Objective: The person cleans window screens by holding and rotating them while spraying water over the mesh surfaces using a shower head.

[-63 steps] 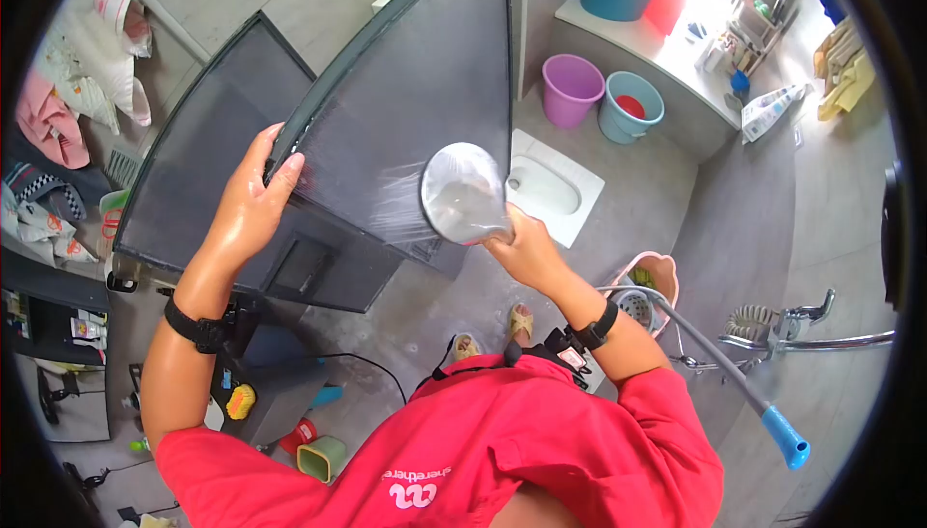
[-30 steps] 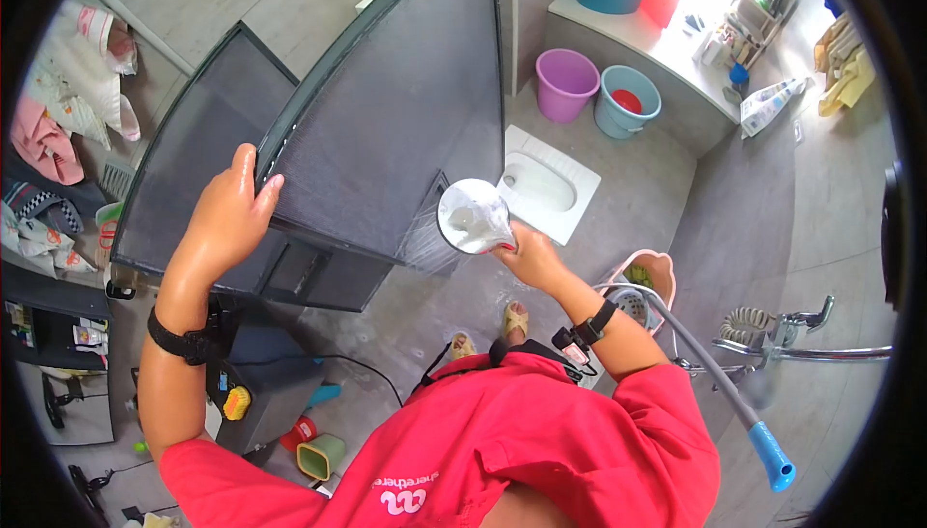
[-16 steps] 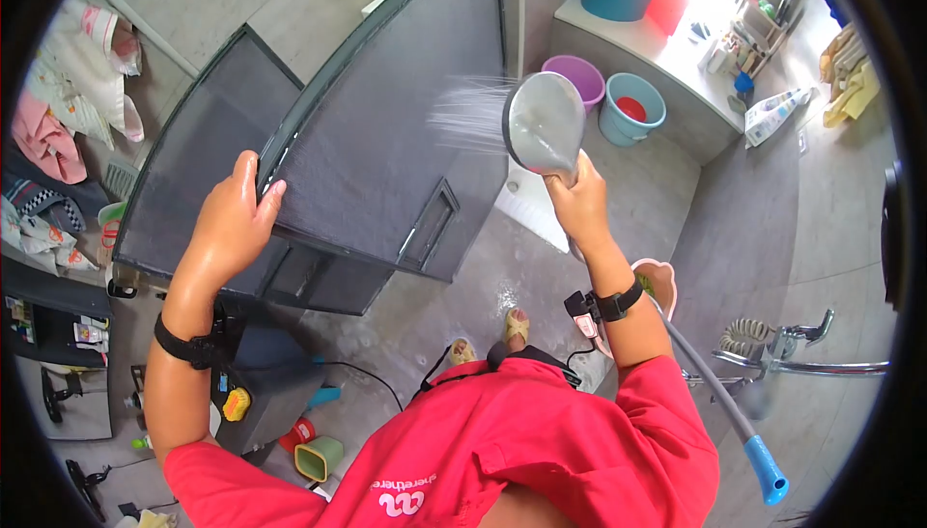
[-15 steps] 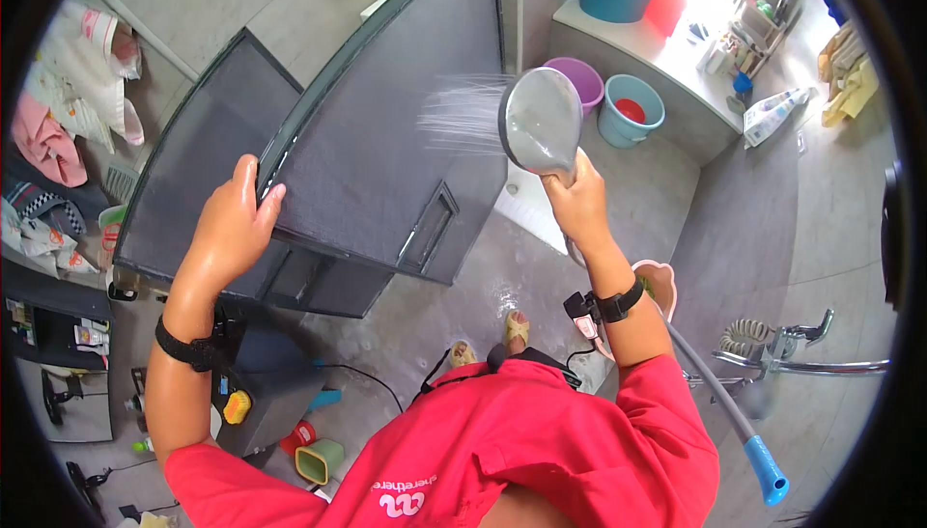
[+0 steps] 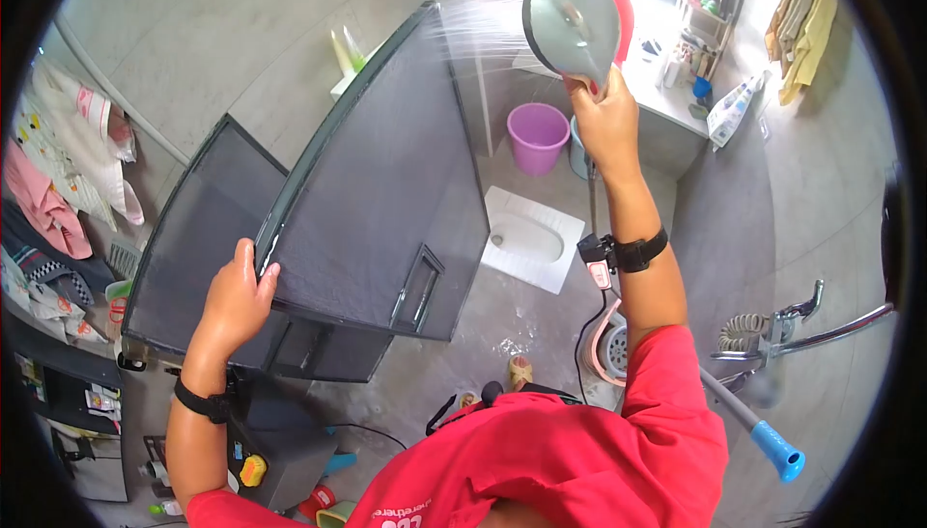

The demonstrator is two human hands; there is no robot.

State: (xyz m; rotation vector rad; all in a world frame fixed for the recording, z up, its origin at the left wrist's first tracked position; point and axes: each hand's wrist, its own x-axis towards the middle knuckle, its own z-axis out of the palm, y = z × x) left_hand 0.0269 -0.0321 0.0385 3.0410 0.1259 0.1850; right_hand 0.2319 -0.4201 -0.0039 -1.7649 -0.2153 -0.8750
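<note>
My left hand (image 5: 239, 304) grips the frame edge of a dark grey window screen (image 5: 377, 180), thumb on the near side. The screen stands tilted and has a small framed flap (image 5: 417, 289) low on its face. A second dark screen (image 5: 198, 238) leans behind it to the left. Raised at the upper middle, my right hand (image 5: 606, 127) is wrapped around the handle of a shower head (image 5: 572, 24). Water sprays leftward from it toward the top of the front screen. The shower head's back faces me, and its hose runs down behind my forearm.
A white squat toilet (image 5: 526, 240) is set in the wet floor, with a purple bucket (image 5: 538, 139) beyond it. Bottles stand on the ledge (image 5: 666, 94) at upper right. The wall tap (image 5: 772, 335) and a blue-ended pole (image 5: 777, 451) are at right. Clothes (image 5: 82, 142) hang left.
The shower head and my right hand have moved up and slightly right, so the spray strikes higher. The view has shifted, exposing the toilet. My left hand keeps hold of the screen's edge.
</note>
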